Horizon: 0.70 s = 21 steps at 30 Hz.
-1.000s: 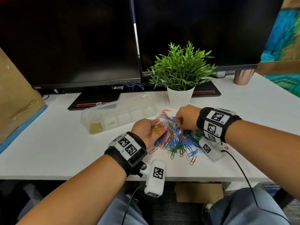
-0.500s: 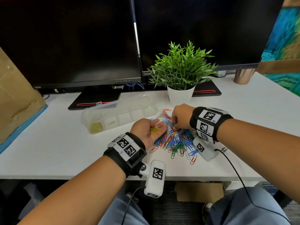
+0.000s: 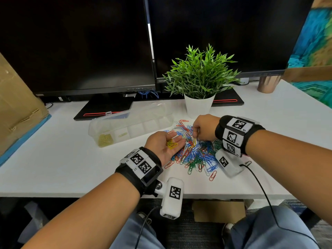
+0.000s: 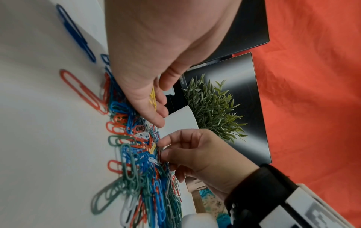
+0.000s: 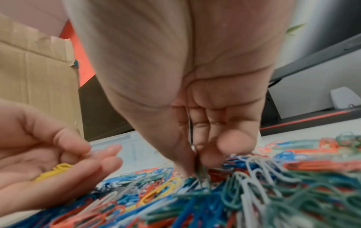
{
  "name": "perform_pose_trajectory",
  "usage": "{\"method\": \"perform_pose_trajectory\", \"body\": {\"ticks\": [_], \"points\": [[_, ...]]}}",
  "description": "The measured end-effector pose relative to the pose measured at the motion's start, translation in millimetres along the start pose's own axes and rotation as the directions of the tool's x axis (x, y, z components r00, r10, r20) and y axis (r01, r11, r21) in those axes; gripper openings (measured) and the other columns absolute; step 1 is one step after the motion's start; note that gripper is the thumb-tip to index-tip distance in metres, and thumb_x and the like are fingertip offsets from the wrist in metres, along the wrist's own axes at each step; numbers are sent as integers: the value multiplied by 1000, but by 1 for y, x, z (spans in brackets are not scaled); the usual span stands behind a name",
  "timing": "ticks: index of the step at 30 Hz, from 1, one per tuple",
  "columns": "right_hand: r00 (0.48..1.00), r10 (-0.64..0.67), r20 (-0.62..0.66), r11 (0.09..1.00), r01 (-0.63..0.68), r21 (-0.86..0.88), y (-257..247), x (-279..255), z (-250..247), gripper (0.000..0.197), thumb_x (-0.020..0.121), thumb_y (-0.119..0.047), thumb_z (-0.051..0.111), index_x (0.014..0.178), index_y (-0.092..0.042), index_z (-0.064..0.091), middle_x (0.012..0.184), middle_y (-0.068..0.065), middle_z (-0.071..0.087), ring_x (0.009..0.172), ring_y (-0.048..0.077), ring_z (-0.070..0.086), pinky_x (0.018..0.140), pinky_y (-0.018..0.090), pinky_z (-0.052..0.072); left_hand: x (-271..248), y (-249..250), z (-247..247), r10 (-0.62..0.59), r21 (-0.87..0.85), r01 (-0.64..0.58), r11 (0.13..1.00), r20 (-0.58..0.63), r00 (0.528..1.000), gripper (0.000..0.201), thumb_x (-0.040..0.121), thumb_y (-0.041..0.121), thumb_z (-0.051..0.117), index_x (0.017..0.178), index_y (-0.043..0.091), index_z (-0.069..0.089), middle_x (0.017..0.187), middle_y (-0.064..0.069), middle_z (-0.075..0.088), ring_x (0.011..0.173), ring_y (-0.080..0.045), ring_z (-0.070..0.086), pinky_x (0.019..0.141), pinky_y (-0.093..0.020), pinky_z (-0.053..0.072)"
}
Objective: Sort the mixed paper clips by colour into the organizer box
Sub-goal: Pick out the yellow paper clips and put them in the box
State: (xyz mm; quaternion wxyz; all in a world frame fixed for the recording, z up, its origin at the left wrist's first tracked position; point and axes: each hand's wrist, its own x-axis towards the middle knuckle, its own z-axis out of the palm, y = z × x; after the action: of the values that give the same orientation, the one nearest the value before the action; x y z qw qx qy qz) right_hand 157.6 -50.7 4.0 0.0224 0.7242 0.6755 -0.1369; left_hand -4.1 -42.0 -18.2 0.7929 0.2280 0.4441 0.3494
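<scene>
- Your left hand (image 3: 164,144) lies palm up just beside the heap, its fingers relaxed and gently cupped, carrying a few loose yellow paper clips (image 3: 171,144) in the palm.
- Your right hand (image 3: 204,128) reaches down into the pile of mixed red, blue, green, white and yellow paper clips (image 3: 194,153); its thumb and fingers (image 5: 207,158) pinch a clip there, though blur hides its colour.
- A single yellow clip (image 5: 158,191) lies on top of the heap, just beside your right fingertips.
- To do this step well, lift one clip at a time, shake off any linked neighbours, and keep the left palm level so nothing slides out.
- The clear plastic organizer box (image 3: 129,126) stands open behind your left hand; its leftmost compartment holds yellow clips, and the next holds one more.
- The white worktop (image 3: 53,159) also carries a green plant in a white pot (image 3: 199,83), two dark monitors (image 3: 89,42), a copper cup (image 3: 268,85) and a cardboard box (image 3: 16,105) at the left.
</scene>
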Motion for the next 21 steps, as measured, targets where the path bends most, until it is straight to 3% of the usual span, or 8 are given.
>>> {"method": "perform_pose_trajectory", "body": {"ticks": [2, 5, 7, 10, 12, 16, 21], "points": [[1000, 6, -4, 999, -6, -45, 0, 1, 2, 18, 87, -16, 61, 96, -7, 74, 99, 7, 72, 86, 22, 64, 77, 30, 52, -1, 0, 0, -2, 1, 2, 1000, 4, 1000, 19, 96, -7, 36, 102, -8, 54, 97, -24, 58, 78, -32, 61, 88, -44, 53], [999, 43, -10, 997, -44, -64, -2, 3, 4, 33, 80, -38, 72, 85, -5, 71, 85, 7, 70, 72, 20, 58, 65, 28, 47, 0, 0, -2, -1, -2, 1, 1000, 7, 1000, 20, 94, -8, 40, 108, -7, 54, 101, -25, 59, 81, -33, 62, 85, -43, 53], [999, 43, -9, 995, -43, -94, -4, 4, 7, 38, 77, -44, 75, 86, -8, 68, 84, 5, 68, 77, 21, 62, 67, 28, 49, 0, 0, -2, -2, -4, 2, 1000, 11, 1000, 19, 94, -8, 41, 107, -7, 54, 100, -25, 59, 82, -34, 62, 86, -43, 53], [999, 31, -14, 992, -33, -125, -7, 6, 10, 31, 83, -32, 71, 101, -7, 66, 102, 8, 69, 94, 24, 65, 77, 30, 52, 0, 0, -1, 7, -9, -7, 1000, 17, 1000, 22, 94, -8, 39, 111, -7, 53, 99, -25, 58, 82, -33, 62, 84, -43, 53], [999, 40, -6, 994, -41, -101, -6, 7, 11, 29, 85, -28, 71, 103, -5, 67, 104, 10, 69, 96, 24, 65, 78, 30, 52, 0, 0, -1, 17, -10, -17, 1000, 24, 1000, 26, 93, -8, 39, 115, -8, 52, 99, -25, 57, 83, -34, 61, 83, -43, 52], [999, 37, -15, 999, -37, 5, 1, 5, 5, 29, 84, -26, 72, 95, 0, 72, 99, 13, 72, 79, 17, 57, 70, 26, 45, 1, 0, -1, 22, -14, -22, 1000, 28, 999, 27, 93, -8, 36, 115, -8, 52, 102, -26, 57, 85, -35, 61, 81, -43, 52], [1000, 27, 12, 956, -30, 293, 9, -3, -4, 14, 85, -11, 67, 83, 1, 74, 78, 13, 73, 60, 18, 59, 56, 26, 52, 4, -2, 0, 24, -23, -24, 999, 15, 1000, 26, 94, -7, 34, 112, -8, 52, 104, -26, 56, 81, -31, 61, 81, -43, 53]]}}
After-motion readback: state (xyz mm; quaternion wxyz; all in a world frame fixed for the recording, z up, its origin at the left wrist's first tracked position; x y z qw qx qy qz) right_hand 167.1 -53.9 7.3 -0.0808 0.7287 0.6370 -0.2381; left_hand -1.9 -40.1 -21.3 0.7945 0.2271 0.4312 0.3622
